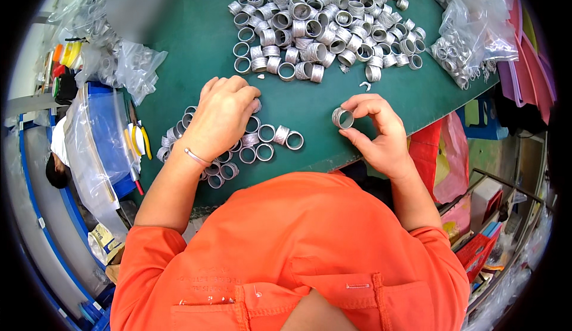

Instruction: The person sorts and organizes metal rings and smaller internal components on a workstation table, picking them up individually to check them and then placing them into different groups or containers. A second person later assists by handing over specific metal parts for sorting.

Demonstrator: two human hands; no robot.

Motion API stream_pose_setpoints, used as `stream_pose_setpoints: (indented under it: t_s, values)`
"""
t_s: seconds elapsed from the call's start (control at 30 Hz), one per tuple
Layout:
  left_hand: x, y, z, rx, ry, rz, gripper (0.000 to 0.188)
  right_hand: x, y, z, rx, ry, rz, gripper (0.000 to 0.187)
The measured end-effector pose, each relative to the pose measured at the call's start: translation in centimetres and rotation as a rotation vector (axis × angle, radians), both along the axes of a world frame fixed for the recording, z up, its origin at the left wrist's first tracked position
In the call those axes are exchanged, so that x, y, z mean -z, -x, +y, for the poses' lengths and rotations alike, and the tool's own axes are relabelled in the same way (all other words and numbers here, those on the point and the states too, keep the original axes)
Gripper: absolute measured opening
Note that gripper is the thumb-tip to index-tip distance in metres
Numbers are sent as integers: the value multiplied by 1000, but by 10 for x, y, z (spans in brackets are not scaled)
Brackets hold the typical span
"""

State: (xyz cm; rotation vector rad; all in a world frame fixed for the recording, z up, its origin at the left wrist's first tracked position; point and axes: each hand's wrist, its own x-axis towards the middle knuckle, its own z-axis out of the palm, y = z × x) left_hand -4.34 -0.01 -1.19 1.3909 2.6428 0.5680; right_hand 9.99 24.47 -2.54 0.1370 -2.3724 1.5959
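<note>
Between the thumb and fingertips of my right hand (381, 129) is a short silver metal ring (342, 118), held upright just off the table with its opening partly facing me. My left hand (221, 116) reaches over a smaller group of similar rings, palm down. Its curled fingers close on another metal ring (257, 106), mostly hidden under them. Several loose rings (265, 151) lie beside and below that hand. Farther back is a large heap of silver rings (322, 27) with textured outer walls.
The green table (304, 101) has small white scraps (365, 85) near the heap. Clear bags of metal parts (456, 63) lie at the right edge, with more bags (134, 69) at left. Yellow-handled pliers (137, 140) lie by a blue bin (104, 122). Red bags (438, 158) hang at right.
</note>
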Motion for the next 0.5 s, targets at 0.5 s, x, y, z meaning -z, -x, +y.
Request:
stream_pose_setpoints:
  t_s: [0.5]
  values:
    - [-16, -24, 30, 110, -316, -178, 29, 5, -7, -9, -55, 599, 90, 46]
